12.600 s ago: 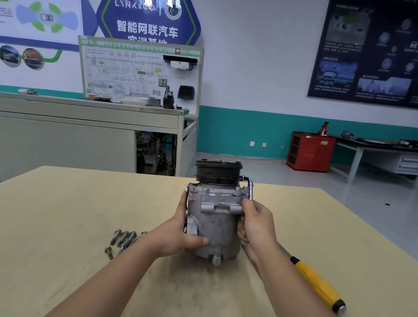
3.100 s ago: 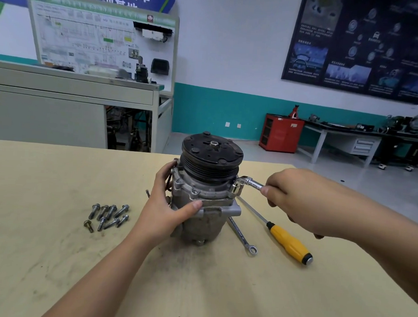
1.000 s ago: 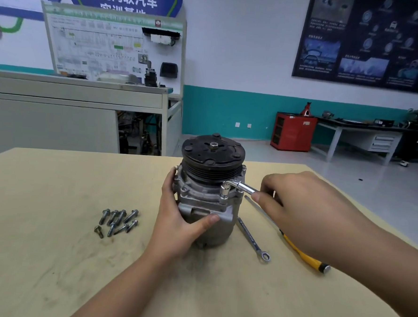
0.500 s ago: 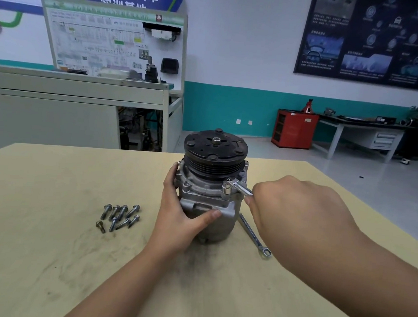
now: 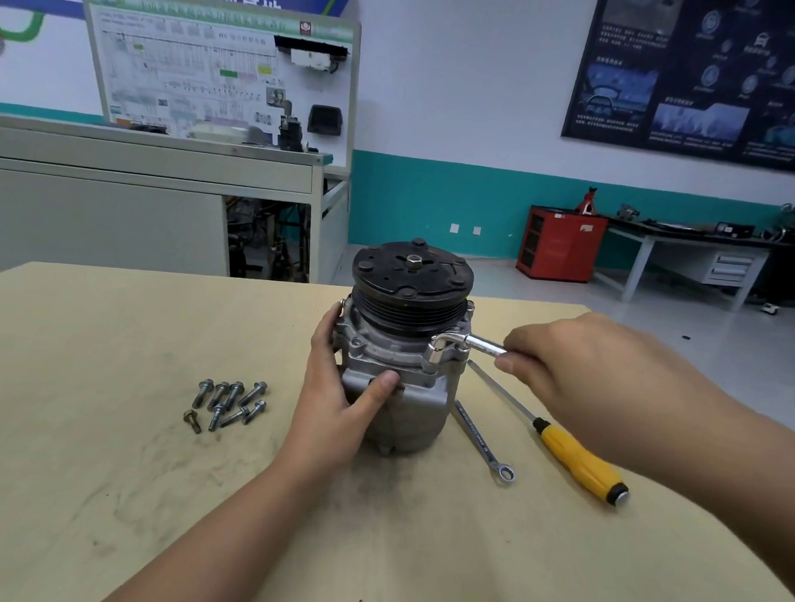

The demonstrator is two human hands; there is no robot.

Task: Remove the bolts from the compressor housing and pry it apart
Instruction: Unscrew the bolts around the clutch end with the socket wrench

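— Workshop room, pale wooden table (image 5: 99,422) smudged with grease. Where's the compressor housing (image 5: 408,399)?

— Upright in the middle of the table, black pulley (image 5: 411,278) on top, base on the wood.

— How far along is the job?

— Part-way, I'd judge. A cluster of loose bolts (image 5: 228,404) lies on the table to the left, well apart from the housing, so those are out. An L-shaped socket wrench (image 5: 458,344) sits on a bolt at the front-right flange, so at least that one is not yet out. The housing's halves look closed together with no gap showing. The prying is all left to do.

— Tools for that?

— A yellow-handled screwdriver (image 5: 576,460) and a slim spanner (image 5: 480,438) lie on the table just right of the housing, untouched.

— And the fingers?

— The left hand (image 5: 333,404) grips the housing's left side. Its thumb is pressed flat on the front face, and the other fingers curl round the far side, mostly hidden. The right hand (image 5: 582,372) holds the wrench's handle, fingers curled close together over it, thumb pinching the bar from below. Neither hand is spread.
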